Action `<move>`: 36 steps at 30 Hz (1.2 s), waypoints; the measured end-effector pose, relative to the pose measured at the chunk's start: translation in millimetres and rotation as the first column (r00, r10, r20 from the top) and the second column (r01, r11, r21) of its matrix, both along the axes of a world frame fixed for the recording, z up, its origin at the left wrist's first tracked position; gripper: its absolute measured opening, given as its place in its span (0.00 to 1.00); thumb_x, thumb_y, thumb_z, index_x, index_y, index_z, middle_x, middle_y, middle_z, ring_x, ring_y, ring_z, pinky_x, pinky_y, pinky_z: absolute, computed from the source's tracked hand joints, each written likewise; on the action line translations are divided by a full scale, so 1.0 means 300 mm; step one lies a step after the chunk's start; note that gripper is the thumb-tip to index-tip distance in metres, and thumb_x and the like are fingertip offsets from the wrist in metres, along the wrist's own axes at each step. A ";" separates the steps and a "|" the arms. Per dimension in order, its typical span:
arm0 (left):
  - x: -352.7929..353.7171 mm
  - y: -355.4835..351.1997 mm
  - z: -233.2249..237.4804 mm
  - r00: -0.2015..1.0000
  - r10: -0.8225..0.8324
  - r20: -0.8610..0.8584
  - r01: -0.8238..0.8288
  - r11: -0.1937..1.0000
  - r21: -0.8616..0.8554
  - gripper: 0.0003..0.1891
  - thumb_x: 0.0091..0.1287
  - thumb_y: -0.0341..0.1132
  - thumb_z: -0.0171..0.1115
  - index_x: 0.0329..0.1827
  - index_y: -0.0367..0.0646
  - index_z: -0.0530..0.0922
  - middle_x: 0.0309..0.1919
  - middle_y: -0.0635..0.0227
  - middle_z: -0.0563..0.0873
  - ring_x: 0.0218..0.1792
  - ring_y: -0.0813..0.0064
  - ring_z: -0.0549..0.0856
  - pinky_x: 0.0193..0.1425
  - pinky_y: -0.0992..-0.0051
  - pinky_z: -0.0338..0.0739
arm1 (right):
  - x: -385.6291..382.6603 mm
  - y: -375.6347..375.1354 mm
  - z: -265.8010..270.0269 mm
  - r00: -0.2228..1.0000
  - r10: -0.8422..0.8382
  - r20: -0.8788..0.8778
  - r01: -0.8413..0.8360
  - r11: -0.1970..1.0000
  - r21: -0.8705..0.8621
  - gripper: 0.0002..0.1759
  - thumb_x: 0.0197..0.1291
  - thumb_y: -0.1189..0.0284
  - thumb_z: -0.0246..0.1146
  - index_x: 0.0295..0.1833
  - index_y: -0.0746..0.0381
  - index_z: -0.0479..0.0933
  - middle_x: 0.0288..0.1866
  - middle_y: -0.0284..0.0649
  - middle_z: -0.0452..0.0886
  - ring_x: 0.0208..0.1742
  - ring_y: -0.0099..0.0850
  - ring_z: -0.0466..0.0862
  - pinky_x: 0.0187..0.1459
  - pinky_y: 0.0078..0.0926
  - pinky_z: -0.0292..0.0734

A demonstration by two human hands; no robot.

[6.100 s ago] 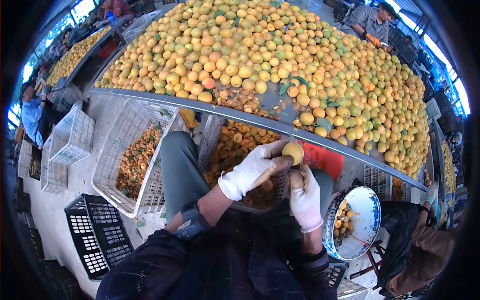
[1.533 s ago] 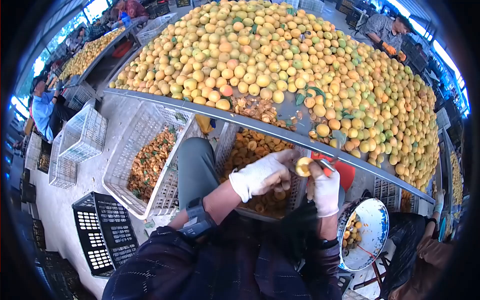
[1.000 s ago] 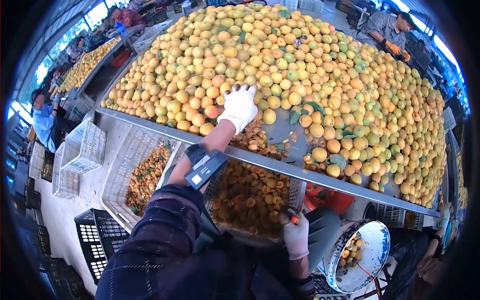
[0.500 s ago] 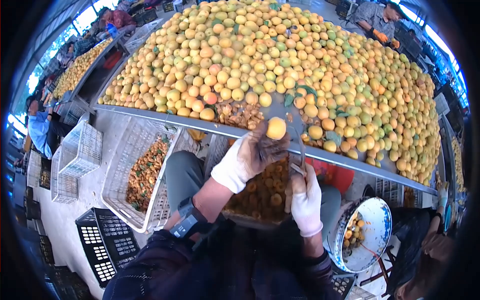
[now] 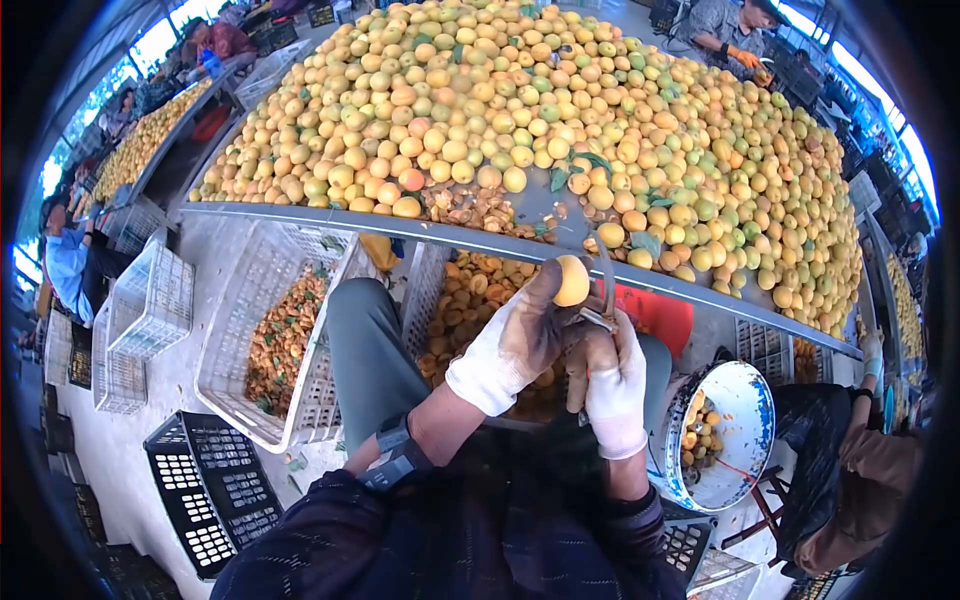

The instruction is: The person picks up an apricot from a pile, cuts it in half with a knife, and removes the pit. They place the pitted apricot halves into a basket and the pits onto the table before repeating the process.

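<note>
My left hand (image 5: 512, 350), in a white glove stained dark at the fingers, is closed round a yellow apricot (image 5: 572, 281). Close beside it, my right hand (image 5: 612, 390), also gloved, grips a knife (image 5: 606, 270) whose thin curved blade points up next to the fruit. Both hands are above a crate of halved apricots (image 5: 470, 290) between my knees, partly hidden by my hands and arms. Beyond them, whole apricots (image 5: 470, 120) are heaped on a metal-edged table (image 5: 400, 225), with a small pile of brownish fruit scraps (image 5: 475, 208) near its front edge.
At left stand a white crate of scraps (image 5: 212, 370), a black crate (image 5: 215, 490) and stacked white crates (image 5: 150, 300). A white bucket (image 5: 745, 430) with some fruit stands at right, near a red container (image 5: 660, 318). A person with orange gloves (image 5: 745, 57) works across the table.
Both hands have come down from the table edge toward me and closer together, with the apricot and knife still held. More of the crate of halves shows. The view has shifted slightly.
</note>
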State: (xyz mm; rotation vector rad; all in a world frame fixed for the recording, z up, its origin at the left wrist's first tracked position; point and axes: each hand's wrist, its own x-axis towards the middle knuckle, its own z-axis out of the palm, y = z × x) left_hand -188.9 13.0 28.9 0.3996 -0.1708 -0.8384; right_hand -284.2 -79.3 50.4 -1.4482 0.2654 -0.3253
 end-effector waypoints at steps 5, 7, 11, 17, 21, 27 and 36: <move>0.010 0.015 -0.048 0.985 -0.012 -0.172 0.006 0.999 -0.034 0.26 0.68 0.56 0.53 0.54 0.42 0.73 0.46 0.62 0.83 0.47 0.67 0.83 0.52 0.70 0.78 | -0.041 -0.016 -0.016 0.997 -0.082 0.014 0.082 0.997 0.008 0.24 0.69 0.59 0.54 0.62 0.65 0.65 0.24 0.27 0.70 0.17 0.12 0.65 0.17 0.10 0.58; 0.001 0.001 -0.048 0.998 0.051 -0.022 -0.049 0.995 0.089 0.26 0.69 0.56 0.52 0.56 0.42 0.72 0.47 0.61 0.83 0.48 0.66 0.83 0.54 0.68 0.78 | -0.054 -0.020 -0.017 0.997 -0.066 -0.041 0.068 0.997 0.028 0.24 0.69 0.60 0.55 0.61 0.68 0.66 0.25 0.30 0.72 0.19 0.15 0.70 0.20 0.12 0.63; 0.001 -0.005 -0.050 0.976 -0.122 -0.181 0.096 0.985 -0.145 0.27 0.70 0.55 0.50 0.60 0.42 0.70 0.49 0.62 0.82 0.50 0.65 0.82 0.57 0.65 0.77 | -0.048 -0.020 -0.082 0.993 -0.119 0.021 0.121 0.974 -0.189 0.23 0.68 0.63 0.56 0.59 0.70 0.68 0.28 0.34 0.76 0.25 0.20 0.76 0.27 0.15 0.68; -0.013 -0.018 -0.048 0.963 -0.053 -0.264 0.035 0.997 -0.074 0.25 0.72 0.51 0.51 0.63 0.42 0.69 0.51 0.63 0.81 0.52 0.67 0.81 0.54 0.68 0.78 | -0.046 -0.014 -0.072 0.992 -0.130 0.002 0.128 0.972 -0.196 0.21 0.69 0.66 0.55 0.59 0.70 0.68 0.30 0.36 0.77 0.29 0.20 0.77 0.30 0.16 0.70; -0.046 -0.004 -0.046 0.978 -0.015 0.207 -0.032 0.974 0.223 0.24 0.73 0.49 0.50 0.65 0.43 0.67 0.54 0.64 0.79 0.52 0.71 0.81 0.55 0.71 0.76 | -0.031 -0.026 -0.067 0.990 -0.139 -0.021 0.140 0.986 0.093 0.22 0.69 0.66 0.53 0.62 0.68 0.67 0.28 0.31 0.75 0.27 0.17 0.75 0.29 0.14 0.69; -0.065 -0.012 0.011 0.990 0.030 0.140 -0.054 0.984 0.170 0.25 0.72 0.47 0.53 0.67 0.42 0.65 0.54 0.68 0.78 0.53 0.76 0.79 0.56 0.76 0.74 | -0.013 -0.038 -0.080 0.962 -0.249 0.115 0.274 0.896 -0.349 0.25 0.69 0.65 0.54 0.66 0.68 0.65 0.44 0.41 0.81 0.42 0.26 0.81 0.44 0.22 0.76; -0.043 -0.024 -0.035 0.993 0.026 0.115 -0.034 0.997 0.068 0.30 0.64 0.53 0.61 0.63 0.44 0.69 0.53 0.67 0.80 0.56 0.71 0.78 0.60 0.70 0.74 | -0.092 -0.051 -0.057 0.983 -0.168 -0.077 0.148 0.965 -0.217 0.22 0.69 0.62 0.55 0.59 0.69 0.67 0.35 0.43 0.82 0.33 0.28 0.81 0.34 0.27 0.76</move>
